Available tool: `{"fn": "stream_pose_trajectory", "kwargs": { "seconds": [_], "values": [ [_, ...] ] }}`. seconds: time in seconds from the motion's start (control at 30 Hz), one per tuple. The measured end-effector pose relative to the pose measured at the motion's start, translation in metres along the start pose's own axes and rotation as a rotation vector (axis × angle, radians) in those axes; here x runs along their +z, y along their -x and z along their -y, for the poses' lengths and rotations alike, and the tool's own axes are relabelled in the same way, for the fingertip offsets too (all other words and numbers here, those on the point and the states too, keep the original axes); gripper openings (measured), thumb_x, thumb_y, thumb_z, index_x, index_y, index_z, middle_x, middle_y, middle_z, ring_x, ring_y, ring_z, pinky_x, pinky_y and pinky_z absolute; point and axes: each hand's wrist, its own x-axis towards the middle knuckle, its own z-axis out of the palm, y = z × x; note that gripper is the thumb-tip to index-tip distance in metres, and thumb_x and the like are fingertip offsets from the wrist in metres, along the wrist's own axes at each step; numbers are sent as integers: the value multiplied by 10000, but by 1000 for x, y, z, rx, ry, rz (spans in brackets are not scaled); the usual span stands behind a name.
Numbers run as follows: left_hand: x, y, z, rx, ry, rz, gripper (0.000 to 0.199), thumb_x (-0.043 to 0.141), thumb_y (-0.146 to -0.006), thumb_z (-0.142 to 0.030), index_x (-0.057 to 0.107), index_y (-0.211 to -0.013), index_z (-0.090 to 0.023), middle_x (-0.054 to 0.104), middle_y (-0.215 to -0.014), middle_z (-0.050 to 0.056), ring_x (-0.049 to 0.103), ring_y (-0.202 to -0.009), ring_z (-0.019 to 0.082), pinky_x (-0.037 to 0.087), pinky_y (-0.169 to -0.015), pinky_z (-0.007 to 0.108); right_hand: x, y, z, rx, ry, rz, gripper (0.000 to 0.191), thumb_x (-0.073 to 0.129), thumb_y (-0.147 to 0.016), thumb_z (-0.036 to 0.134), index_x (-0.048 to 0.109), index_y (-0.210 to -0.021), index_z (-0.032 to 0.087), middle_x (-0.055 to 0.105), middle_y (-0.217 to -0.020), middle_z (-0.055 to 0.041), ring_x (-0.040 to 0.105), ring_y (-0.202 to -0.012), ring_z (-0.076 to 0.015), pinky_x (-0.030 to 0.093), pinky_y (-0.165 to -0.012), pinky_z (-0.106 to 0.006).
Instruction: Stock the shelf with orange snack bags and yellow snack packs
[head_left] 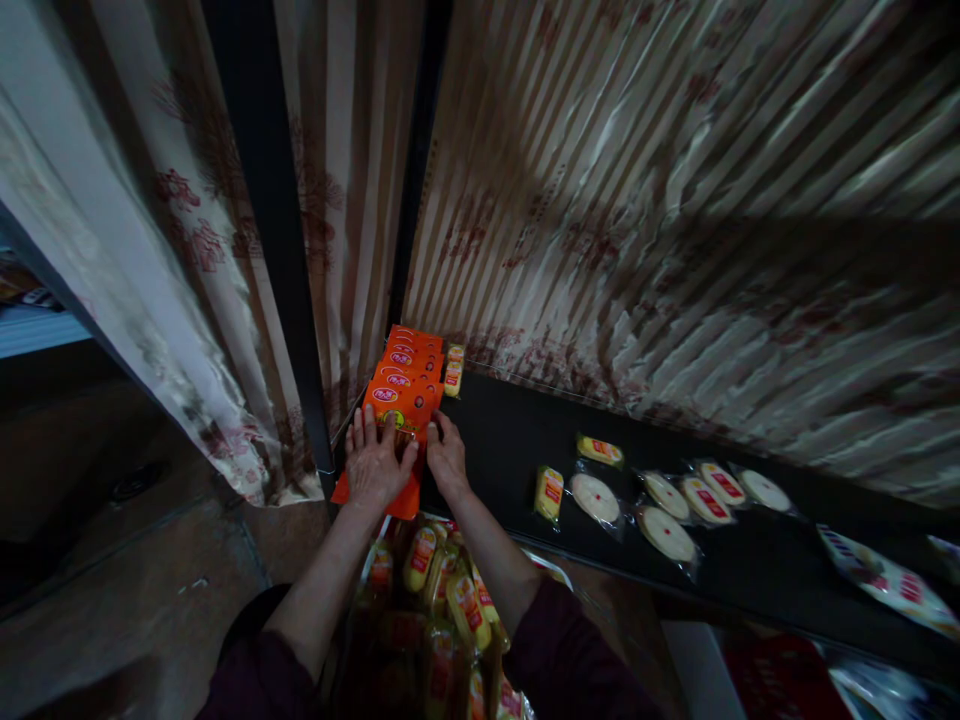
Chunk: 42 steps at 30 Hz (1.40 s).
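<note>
Several bright orange snack packets (409,385) lie overlapped in a row at the left end of the black shelf. My left hand (375,465) rests flat on the nearest packet, fingers spread. At the packets' right edge is my right hand (446,455), its fingers bent slightly and apart, touching the side of the front packet. A small yellow wrapped cake (453,370) stands beside the row, against the curtain. Below my forearms, a container (559,568) is filled with similar yellow wrapped cakes (465,605).
Along the black shelf (495,435) to the right lie two yellow wrapped cakes (550,493), several round pale wrapped cakes (667,535) and a white bag (889,580). A pleated patterned curtain (600,200) hangs behind. A dark upright post (277,230) stands at the left.
</note>
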Motion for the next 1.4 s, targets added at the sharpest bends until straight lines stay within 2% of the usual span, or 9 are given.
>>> {"fn": "stream_pose_trajectory", "kwargs": {
  "seconds": [0.1,0.2,0.37,0.53,0.73,1.13,1.4],
  "values": [
    [3,-2,-2,39,-5,26,617,468,-846,-514,488,-1353,-163,344,-1492,167,259,-1392,348,221,-1114,520,3,-8,-5,14,-46,-27,393,404,-856,284,608,-1170,165,634,-1185,-106,578,-1105,-210,417,-1005,-369],
    [7,-3,-2,42,-15,52,683,512,-804,-562,475,-1363,-171,323,-1504,164,235,-1399,355,202,-1119,527,8,-16,-12,34,-110,-42,338,423,-835,254,638,-1094,220,687,-1077,-56,618,-1011,-194,463,-933,-347],
    [7,-6,0,25,-19,115,712,538,-784,-577,447,-1381,-201,264,-1529,164,194,-1415,349,264,-1088,522,14,-30,-18,73,-218,-28,241,471,-796,268,645,-960,238,711,-923,-19,645,-851,-180,503,-793,-311],
    [6,-8,3,4,-6,169,736,562,-771,-577,418,-1397,-218,208,-1552,146,154,-1427,342,286,-1079,493,16,-46,-17,100,-306,-120,258,563,-724,277,585,-974,217,688,-869,-10,637,-779,-160,496,-745,-282],
    [8,-10,4,-26,1,192,748,569,-764,-580,393,-1412,-250,191,-1562,115,123,-1427,369,281,-1078,489,16,-57,-15,162,-298,-51,137,582,-701,291,584,-823,229,674,-792,3,622,-723,-155,483,-676,-258],
    [6,-14,3,-33,24,200,732,584,-770,-546,403,-1404,-228,211,-1552,142,120,-1427,377,292,-1080,500,16,-63,-12,182,-281,19,148,560,-717,363,611,-728,224,668,-676,15,604,-622,-158,449,-570,-244],
    [8,-19,4,-48,43,203,740,570,-775,-572,390,-1409,-236,169,-1560,156,133,-1422,386,323,-1046,528,27,-66,-18,162,-192,-104,165,525,-746,369,602,-742,223,651,-648,30,591,-618,-148,437,-579,-232]
  ]
}}
